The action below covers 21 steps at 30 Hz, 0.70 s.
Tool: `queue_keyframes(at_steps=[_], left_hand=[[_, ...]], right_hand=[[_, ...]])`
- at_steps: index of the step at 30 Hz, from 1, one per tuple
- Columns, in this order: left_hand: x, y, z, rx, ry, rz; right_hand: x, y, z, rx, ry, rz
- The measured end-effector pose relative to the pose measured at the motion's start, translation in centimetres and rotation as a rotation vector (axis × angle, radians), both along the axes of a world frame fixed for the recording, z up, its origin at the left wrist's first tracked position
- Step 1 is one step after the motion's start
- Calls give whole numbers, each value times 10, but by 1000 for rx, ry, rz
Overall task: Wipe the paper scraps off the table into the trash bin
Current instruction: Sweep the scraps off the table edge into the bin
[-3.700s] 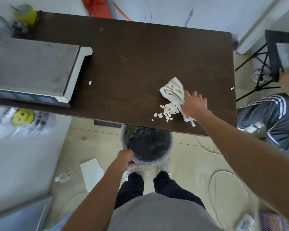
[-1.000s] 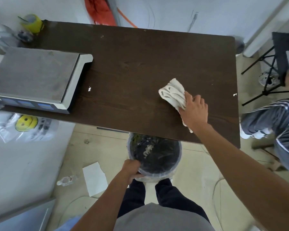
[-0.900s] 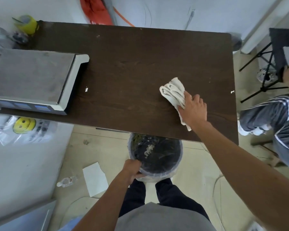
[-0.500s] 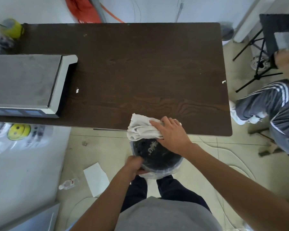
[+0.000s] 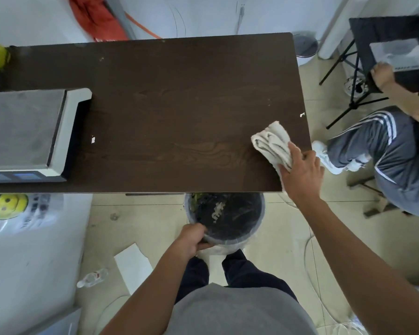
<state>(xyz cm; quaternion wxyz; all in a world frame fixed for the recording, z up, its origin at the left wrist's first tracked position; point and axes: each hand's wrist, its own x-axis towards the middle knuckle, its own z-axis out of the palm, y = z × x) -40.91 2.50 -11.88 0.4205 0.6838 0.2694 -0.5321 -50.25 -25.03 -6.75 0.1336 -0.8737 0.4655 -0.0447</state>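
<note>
My right hand (image 5: 301, 171) grips a folded white rag (image 5: 272, 143) lying on the dark brown table (image 5: 179, 105) near its front right corner. One white paper scrap (image 5: 302, 114) sits at the table's right edge, just beyond the rag. Another scrap (image 5: 93, 140) lies at the left, beside the scale. My left hand (image 5: 191, 239) grips the near rim of the trash bin (image 5: 260, 209), which is lined with a black bag and held just below the table's front edge. White scraps (image 5: 217, 212) lie inside the bin.
A grey and white scale (image 5: 27, 131) fills the table's left side. A seated person's leg (image 5: 382, 153) and a black stand (image 5: 363, 68) are to the right. A paper sheet (image 5: 133, 267) and a plastic bottle (image 5: 92, 280) lie on the floor.
The scrap pile from earlier is gone from the table and scraps lie in the bin. My right hand took the rag from over the bin back up to the table's right corner.
</note>
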Motion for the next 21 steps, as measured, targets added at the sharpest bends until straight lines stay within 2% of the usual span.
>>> queue_keyframes(at_steps=[3, 10, 21], left_hand=[[-2, -4, -2, -1, 5, -15], [-4, -12, -8, 15, 16, -27], [9, 3, -4, 21, 3, 67]], right_hand=[[-12, 3, -4, 10, 31, -52], [0, 28, -3, 64, 142, -21], [41, 93, -9, 131, 80, 118]])
